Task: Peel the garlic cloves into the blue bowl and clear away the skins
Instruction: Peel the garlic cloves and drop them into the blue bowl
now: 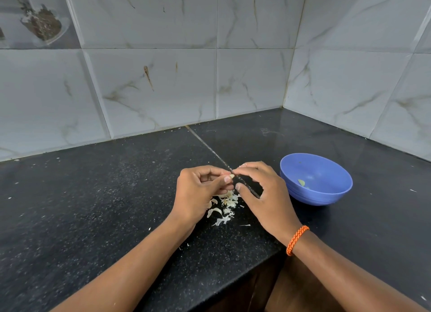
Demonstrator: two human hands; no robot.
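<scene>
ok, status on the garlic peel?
Left hand pinches clove; right hand picks at it. Blue bowl holds peeled pieces. Skins piled on counter.

a single head-worn wide-angle camera looks forward and down from close above a black countertop (93,195), the tiled wall corner (285,78) in the upper right of frame, both forearms entering from the bottom edge.

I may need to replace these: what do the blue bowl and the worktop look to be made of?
Blue bowl: probably plastic, matte with a soft sheen, uniform colour and moulded ridges near its base. Worktop: looks like polished black granite, speckled white, glossy enough to mirror the wall tiles, with a seam between slabs.
</scene>
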